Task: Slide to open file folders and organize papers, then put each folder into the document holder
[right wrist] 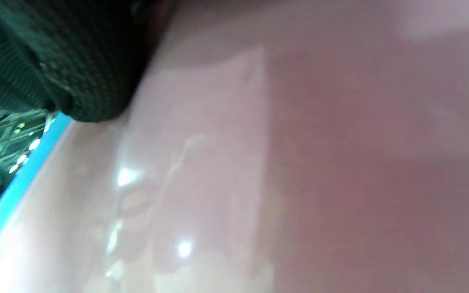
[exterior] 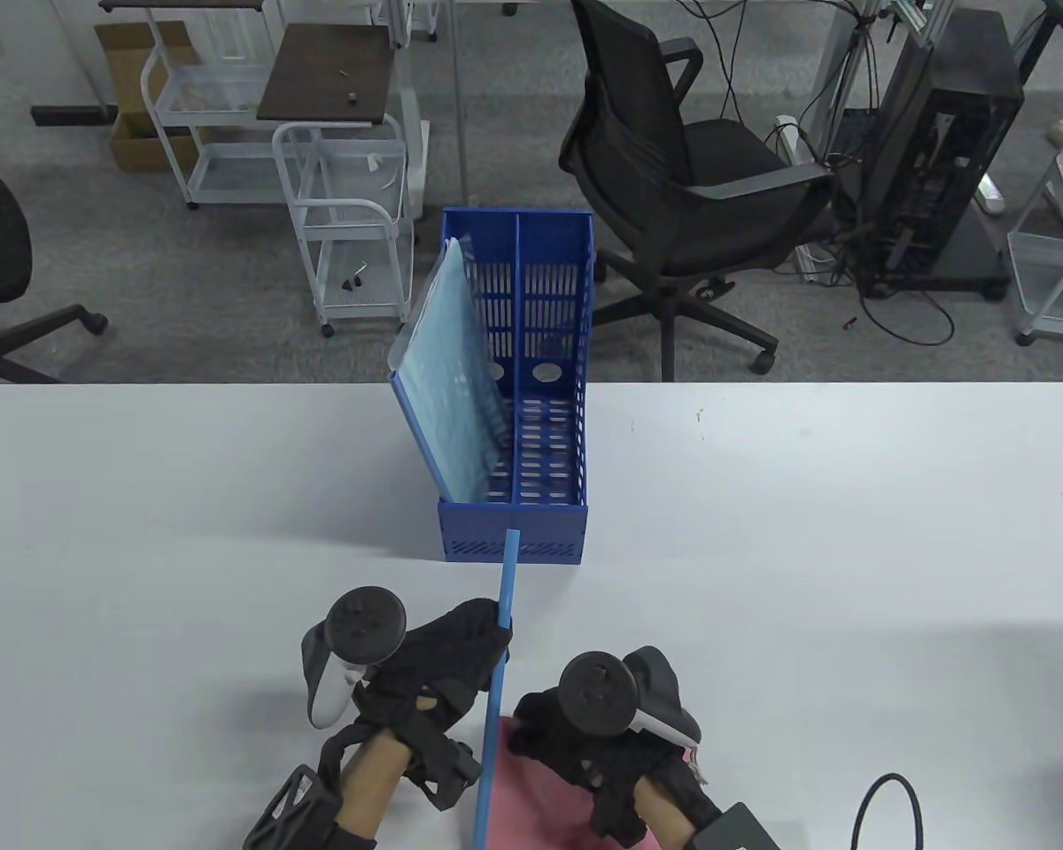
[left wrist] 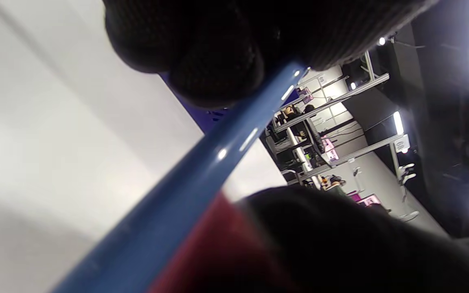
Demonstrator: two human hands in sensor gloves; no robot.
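Note:
A long blue slide bar (exterior: 500, 655) runs from the table's front edge up toward the document holder (exterior: 512, 534). My left hand (exterior: 483, 645) grips the bar about halfway along; in the left wrist view its fingers (left wrist: 214, 69) wrap the bar (left wrist: 202, 175). The bar sits along the left edge of a pink folder (exterior: 536, 806). My right hand (exterior: 556, 739) holds that folder near its top. In the right wrist view the folder's glossy face (right wrist: 299, 162) fills the picture, with a gloved finger (right wrist: 35, 61) on it. A light blue folder (exterior: 452, 381) leans in the holder's left compartment.
The blue document holder stands mid-table with its right compartment (exterior: 549, 416) holding nothing. A black cable (exterior: 895, 797) loops at the front right corner. Beyond the table's far edge stand an office chair (exterior: 673, 177) and a white cart (exterior: 345, 204).

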